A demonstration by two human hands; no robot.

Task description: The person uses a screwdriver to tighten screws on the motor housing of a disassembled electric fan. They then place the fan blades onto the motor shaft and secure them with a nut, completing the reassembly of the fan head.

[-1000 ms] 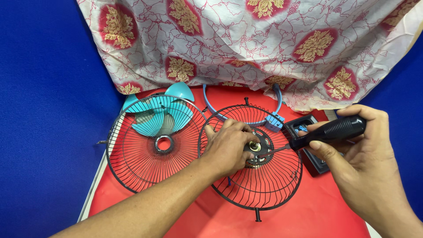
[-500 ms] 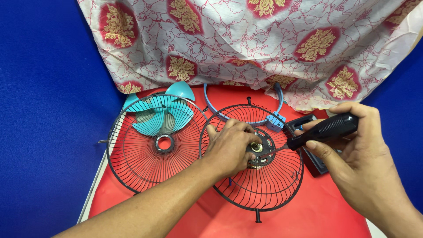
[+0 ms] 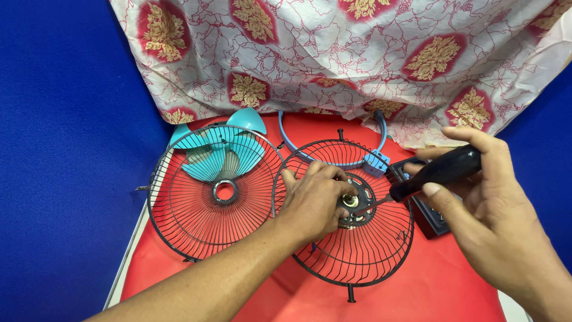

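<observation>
A black-handled screwdriver (image 3: pixel 438 171) is clamped in the right hand (image 3: pixel 488 214), fingers wrapped over the handle, thumb beneath. Its shaft is slanted down and left, with the tip at the metal hub (image 3: pixel 351 201) in the middle of the right grille (image 3: pixel 345 211). The left hand (image 3: pixel 313 200) is laid flat on that grille, fingers curled together against the hub's left side; whether anything is pinched between the fingertips cannot be told.

The right grille, black wire, is lying flat on the red table (image 3: pixel 441 286), near its middle. Its rim is touching or just overlapping that of the left grille (image 3: pixel 215 191), which is lying toward the left edge. Teal fan blades (image 3: pixel 217 152) are seen through and behind the left grille's upper wires; whether they rest inside it or beneath it cannot be told.

A blue ring (image 3: pixel 333 143) with a small clamp block is lying at the back edge, partly under the right grille's rim. A black box (image 3: pixel 429 217) is lying by the right edge, mostly hidden by the right hand. A patterned cloth (image 3: pixel 357 53) is draped over the back of the table.
</observation>
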